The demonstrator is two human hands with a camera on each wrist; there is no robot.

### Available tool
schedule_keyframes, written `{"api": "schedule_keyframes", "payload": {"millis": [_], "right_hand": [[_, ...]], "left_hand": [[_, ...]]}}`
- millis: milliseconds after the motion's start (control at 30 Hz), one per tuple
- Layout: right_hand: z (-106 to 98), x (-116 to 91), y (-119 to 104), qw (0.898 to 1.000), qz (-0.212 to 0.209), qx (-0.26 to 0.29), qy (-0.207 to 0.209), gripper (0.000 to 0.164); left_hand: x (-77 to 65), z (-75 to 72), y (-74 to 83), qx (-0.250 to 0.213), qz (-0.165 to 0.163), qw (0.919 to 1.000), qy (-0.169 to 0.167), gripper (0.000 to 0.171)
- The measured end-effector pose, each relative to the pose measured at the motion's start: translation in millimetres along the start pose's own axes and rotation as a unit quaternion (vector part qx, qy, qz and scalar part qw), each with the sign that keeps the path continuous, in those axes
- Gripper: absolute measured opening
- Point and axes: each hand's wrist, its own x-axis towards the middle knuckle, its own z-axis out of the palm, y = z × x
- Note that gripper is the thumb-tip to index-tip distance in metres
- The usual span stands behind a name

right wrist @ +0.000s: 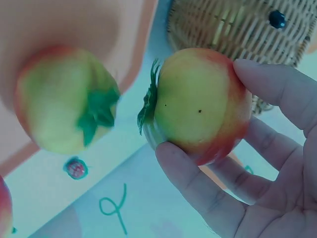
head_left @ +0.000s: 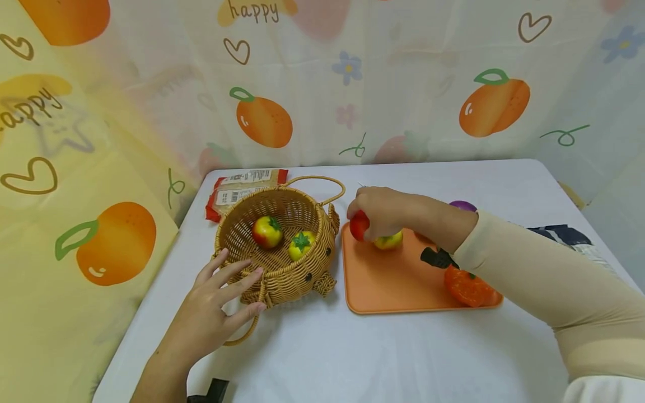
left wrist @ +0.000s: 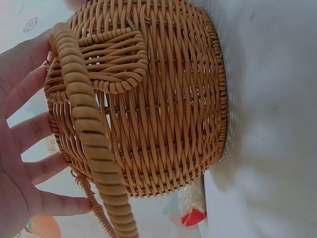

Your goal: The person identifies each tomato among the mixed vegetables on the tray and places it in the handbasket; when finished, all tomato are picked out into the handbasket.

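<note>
My right hand (head_left: 381,211) holds a red-and-yellow toy tomato (right wrist: 203,104) with a green leafy top, pinched between thumb and fingers above the left back part of the orange tray (head_left: 393,285). A second toy tomato (head_left: 389,240) lies on the tray close by. My left hand (head_left: 216,305) has its fingers spread at the near left rim of a wicker basket (left wrist: 163,114), beside one of its looped handles. Inside the basket are two more toy tomatoes, one red and yellow (head_left: 267,232) and one mostly yellow (head_left: 301,245).
A bumpy orange toy vegetable (head_left: 468,286) lies at the tray's right end. Something purple (head_left: 462,205) shows behind my right forearm, which hides part of the tray. Behind the basket lies a red-edged packet (head_left: 244,182). A black-and-white packet (head_left: 561,235) is at the right.
</note>
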Motion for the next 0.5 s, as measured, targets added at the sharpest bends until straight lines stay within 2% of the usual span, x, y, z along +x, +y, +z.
{"api": "schedule_keyframes", "payload": {"millis": [500], "right_hand": [[-25.7, -12.8, -15.7, 0.999, -0.016, -0.009, 0.045, 0.045]], "left_hand": [[-0.5, 0.5, -1.6, -0.003, -0.009, 0.9999, -0.007, 0.057]]}}
